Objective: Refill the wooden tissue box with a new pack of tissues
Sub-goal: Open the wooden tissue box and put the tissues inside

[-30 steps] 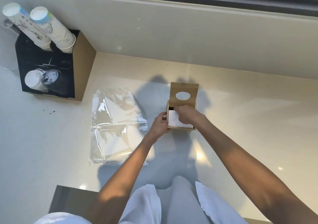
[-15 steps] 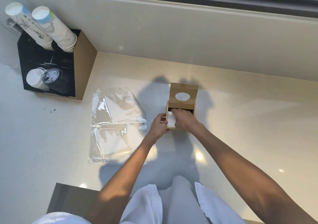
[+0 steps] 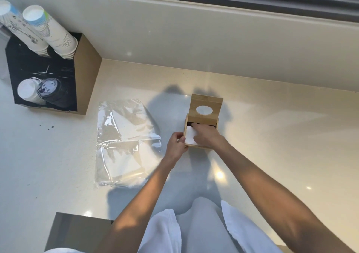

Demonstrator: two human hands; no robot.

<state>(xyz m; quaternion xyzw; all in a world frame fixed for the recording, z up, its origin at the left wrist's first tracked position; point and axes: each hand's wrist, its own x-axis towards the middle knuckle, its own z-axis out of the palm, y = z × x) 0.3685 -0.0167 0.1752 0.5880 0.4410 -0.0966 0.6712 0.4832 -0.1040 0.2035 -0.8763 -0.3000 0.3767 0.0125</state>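
The wooden tissue box [image 3: 200, 146] stands on the pale counter with its hinged lid [image 3: 206, 101] raised upright, the oval hole facing me. A stack of white tissues [image 3: 189, 137] lies inside the box. My left hand [image 3: 175, 146] grips the box's near left corner, thumb on the rim. Over the tissues lies my right hand [image 3: 206, 137], pressing them down, with its fingertips reaching into the dark gap at the far side. The tissues' right part is hidden under that hand.
An empty clear plastic wrapper [image 3: 124, 142] lies flat left of the box. A cardboard cup holder [image 3: 87, 74] with stacked paper cups [image 3: 48, 31] and lids stands at the far left against the backsplash. A dark surface [image 3: 77, 231] sits at the near edge.
My right hand has slid further over the tissues toward the far side of the box, covering more of the white stack. My left hand has stayed on the box's corner.
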